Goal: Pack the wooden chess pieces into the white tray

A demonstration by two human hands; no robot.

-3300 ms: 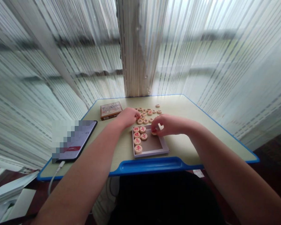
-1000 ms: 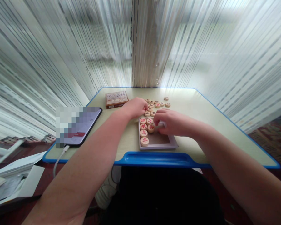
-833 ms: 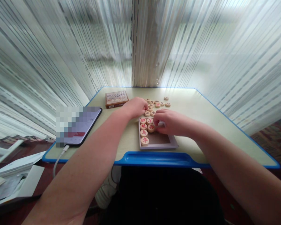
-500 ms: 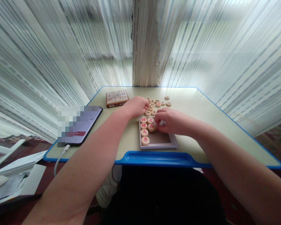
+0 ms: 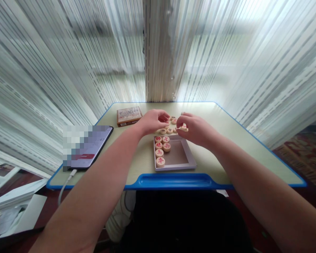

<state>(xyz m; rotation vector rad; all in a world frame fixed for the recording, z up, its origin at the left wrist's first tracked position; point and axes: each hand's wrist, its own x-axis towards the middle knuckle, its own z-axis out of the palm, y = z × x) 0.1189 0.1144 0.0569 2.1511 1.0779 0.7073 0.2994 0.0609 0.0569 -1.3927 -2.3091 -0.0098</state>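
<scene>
Reaching forward with bare left forearm (image 5: 102,179) and bare right forearm (image 5: 250,179), both angled inward from the lower corners of the view. Holding left hand (image 5: 155,121) back upward, with bent fingers (image 5: 163,114) spaced above the thumb (image 5: 162,125). Holding right hand (image 5: 193,127) near the left, turned inward, with forefinger (image 5: 180,119) curved toward its thumb in a grip of unclear closure.

Discs (image 5: 159,153) in tray (image 5: 192,161), loose pieces (image 5: 170,130) behind it, box (image 5: 129,116) and phone (image 5: 96,146) left, all on table (image 5: 242,154)
</scene>
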